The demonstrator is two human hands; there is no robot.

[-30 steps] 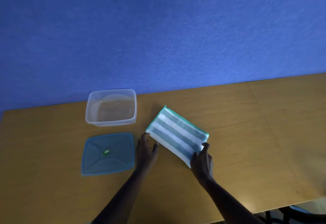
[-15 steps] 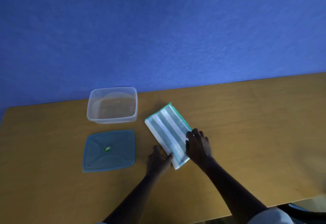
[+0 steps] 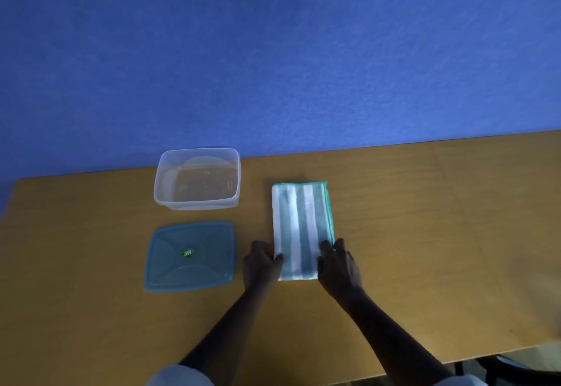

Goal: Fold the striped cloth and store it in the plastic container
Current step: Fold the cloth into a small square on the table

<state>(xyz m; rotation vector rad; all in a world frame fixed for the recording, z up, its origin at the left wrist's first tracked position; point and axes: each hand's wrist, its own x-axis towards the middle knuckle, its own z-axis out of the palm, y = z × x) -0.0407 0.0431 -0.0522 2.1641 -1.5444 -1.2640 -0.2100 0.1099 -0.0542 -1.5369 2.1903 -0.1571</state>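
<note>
The striped cloth (image 3: pixel 300 227), white and grey-green with a teal edge, lies folded into a narrow rectangle on the table, its stripes running away from me. My left hand (image 3: pixel 262 262) holds the near left corner of the cloth. My right hand (image 3: pixel 338 264) grips the near right corner, fingers on top of the fabric. The clear plastic container (image 3: pixel 197 177) stands open and empty to the left of the cloth, near the wall. Its blue lid (image 3: pixel 189 256) lies flat in front of it, just left of my left hand.
The wooden table (image 3: pixel 425 218) runs along a blue wall (image 3: pixel 273 51). Its near edge shows at the lower right, with something dark below it.
The cloth has been turned from a diagonal lie to straight, stripes pointing away from me. Both hands have shifted to its near corners.
</note>
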